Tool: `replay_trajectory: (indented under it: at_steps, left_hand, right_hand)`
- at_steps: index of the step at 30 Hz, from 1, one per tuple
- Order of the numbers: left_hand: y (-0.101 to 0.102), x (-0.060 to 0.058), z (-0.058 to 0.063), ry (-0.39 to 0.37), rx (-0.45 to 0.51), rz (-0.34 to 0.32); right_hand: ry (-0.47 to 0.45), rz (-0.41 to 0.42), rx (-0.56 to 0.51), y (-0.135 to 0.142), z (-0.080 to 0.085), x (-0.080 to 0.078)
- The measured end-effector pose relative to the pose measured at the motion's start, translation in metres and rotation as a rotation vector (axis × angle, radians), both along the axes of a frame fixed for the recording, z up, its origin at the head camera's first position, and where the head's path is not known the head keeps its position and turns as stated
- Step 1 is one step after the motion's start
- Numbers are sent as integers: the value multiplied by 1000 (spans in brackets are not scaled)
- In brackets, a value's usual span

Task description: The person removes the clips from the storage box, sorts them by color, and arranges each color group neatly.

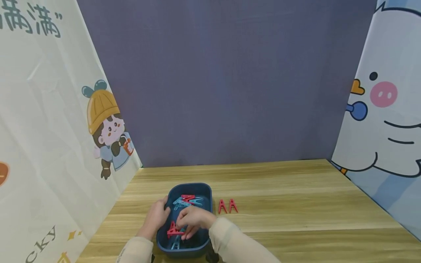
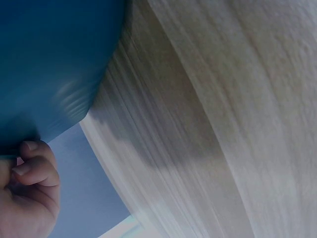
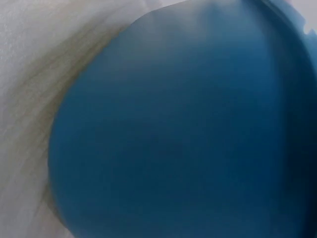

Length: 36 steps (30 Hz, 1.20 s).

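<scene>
A dark blue plastic bin (image 1: 211, 199) stands on the table in the head view. My left hand (image 1: 157, 216) grips its left rim; in the left wrist view the curled fingers (image 2: 39, 171) hold that edge. My right hand (image 1: 194, 220) reaches into the near half of the bin, fingers bent, close to red clothespins (image 1: 172, 231). Whether it pinches one is hidden. A light blue clothespin (image 1: 175, 242) lies below them. Farther back in the bin are several light blue clothespins (image 1: 181, 203) and red clothespins (image 1: 188, 197). The right wrist view shows only the bin's outer wall (image 3: 163, 129) and table.
Two red clothespins lie side by side on the wooden table (image 1: 296, 204), right of the bin: one nearer clothespin (image 1: 222, 206) and another clothespin (image 1: 233, 206). A grey-purple backdrop (image 1: 223, 84) rises behind the table, with printed cartoon sheets on both sides.
</scene>
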<state>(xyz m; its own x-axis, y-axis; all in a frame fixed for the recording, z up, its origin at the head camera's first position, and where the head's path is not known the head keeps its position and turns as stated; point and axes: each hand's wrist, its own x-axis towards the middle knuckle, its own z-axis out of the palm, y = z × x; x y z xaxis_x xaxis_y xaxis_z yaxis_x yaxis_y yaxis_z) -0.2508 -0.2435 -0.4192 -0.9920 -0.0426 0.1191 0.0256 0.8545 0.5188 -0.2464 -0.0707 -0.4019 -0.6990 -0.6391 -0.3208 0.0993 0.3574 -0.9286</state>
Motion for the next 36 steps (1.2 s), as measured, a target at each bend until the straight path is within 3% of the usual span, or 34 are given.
replay_trajectory:
  at_steps: [17,36]
  left_hand:
    - [1,0,0,-6,1,8]
    - [2,0,1,-36,11,27]
  right_hand:
    - [61,-17,-59,15,7,-5]
    - [15,-64,-131,30,23,-11]
